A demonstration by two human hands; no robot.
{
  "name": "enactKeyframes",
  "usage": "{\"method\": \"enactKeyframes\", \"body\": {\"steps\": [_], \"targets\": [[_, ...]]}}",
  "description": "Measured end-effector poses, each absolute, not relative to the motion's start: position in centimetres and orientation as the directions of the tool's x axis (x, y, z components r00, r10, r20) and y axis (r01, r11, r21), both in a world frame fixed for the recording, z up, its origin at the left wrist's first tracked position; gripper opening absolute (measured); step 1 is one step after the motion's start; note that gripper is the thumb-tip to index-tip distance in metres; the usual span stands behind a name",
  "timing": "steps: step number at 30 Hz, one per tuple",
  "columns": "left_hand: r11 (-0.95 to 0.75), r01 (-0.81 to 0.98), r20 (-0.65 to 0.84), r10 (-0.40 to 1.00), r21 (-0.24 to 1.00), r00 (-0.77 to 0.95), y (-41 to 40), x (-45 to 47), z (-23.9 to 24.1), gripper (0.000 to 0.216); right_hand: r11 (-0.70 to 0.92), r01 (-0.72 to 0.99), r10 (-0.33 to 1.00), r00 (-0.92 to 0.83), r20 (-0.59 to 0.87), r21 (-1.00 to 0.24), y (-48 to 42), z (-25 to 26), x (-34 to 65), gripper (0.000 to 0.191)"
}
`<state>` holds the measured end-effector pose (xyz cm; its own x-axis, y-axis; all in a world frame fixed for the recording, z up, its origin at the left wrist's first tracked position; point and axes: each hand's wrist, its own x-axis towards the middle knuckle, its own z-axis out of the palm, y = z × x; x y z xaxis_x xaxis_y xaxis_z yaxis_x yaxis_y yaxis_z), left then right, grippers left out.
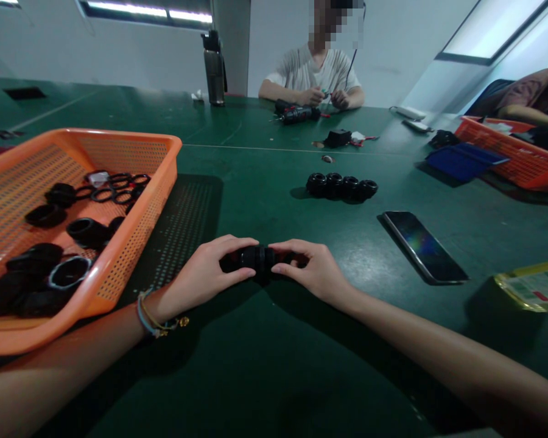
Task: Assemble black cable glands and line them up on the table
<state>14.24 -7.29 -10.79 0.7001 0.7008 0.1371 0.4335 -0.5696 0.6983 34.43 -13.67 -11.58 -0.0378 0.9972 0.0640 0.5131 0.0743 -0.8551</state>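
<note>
Both hands meet on a black ribbed cylindrical fitting (pixel 259 258), held sideways just above the green table (pixel 265 365). My left hand (pixel 212 264) grips its left end between thumb and fingers. On its right end, my right hand (pixel 313 267) is closed the same way. The fingers hide parts of both ends, so I cannot tell whether it is one piece or two joined. Beyond the hands, a row of several similar black fittings (pixel 342 187) lies on the table.
An orange basket (pixel 164 158) with black rings and fittings stands at left. To the right are a phone (pixel 424 246), a yellow-edged package (pixel 536 286), a blue tray (pixel 466 159) and another orange basket (pixel 525 155). A bottle (pixel 215 70) and a co-worker (pixel 317 76) are across the table.
</note>
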Motion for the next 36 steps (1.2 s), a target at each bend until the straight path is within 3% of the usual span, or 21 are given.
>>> {"method": "enactKeyframes", "body": {"steps": [10, 19, 36], "targets": [[-0.549, 0.453, 0.121, 0.719, 0.702, 0.684, -7.37, 14.27, -10.73, 0.038, 0.139, 0.506, 0.990, -0.057, 0.128, -0.851, -13.63, -11.70, 34.58, 0.026], [-0.562, 0.447, 0.130, 0.711, 0.696, 0.691, -7.36, 14.25, -10.77, 0.038, 0.027, 0.498, 1.000, -0.008, 0.026, -0.867, -13.66, -11.35, 34.28, 0.035], [-0.584, 0.432, 0.150, 0.696, 0.687, 0.703, -7.27, 14.19, -11.01, 0.039, 0.044, 0.508, 0.999, -0.019, 0.039, -0.860, -13.61, -11.39, 34.29, 0.030]]}}
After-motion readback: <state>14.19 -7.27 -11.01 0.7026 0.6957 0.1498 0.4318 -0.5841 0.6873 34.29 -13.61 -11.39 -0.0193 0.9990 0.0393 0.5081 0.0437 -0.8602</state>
